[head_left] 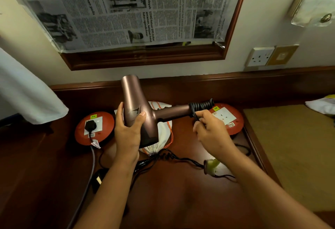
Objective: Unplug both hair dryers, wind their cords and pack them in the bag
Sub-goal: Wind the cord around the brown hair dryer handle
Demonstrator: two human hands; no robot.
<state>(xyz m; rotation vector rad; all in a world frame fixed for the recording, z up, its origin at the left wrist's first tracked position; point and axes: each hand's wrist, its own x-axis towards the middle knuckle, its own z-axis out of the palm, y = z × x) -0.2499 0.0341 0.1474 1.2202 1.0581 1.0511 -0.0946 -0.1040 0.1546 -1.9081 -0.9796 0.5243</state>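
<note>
Right hand point(208, 129) pinches cord point(200, 106); left hand point(127, 127) grips hair dryer point(137, 105).

You see a newspaper-covered, wood-framed mirror point(126, 11) above your dark wooden desk point(181, 201), and a white double wall socket point(260, 56) at right.

Bare desk point(181, 201) lies open in front; loose cords point(183, 159), a white bag point(163, 131) and, seemingly, two red socket discs point(94, 129) crowd the back.

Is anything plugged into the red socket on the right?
No, the right red socket shows bare holes, while a black plug sits only in the left red socket.
</note>
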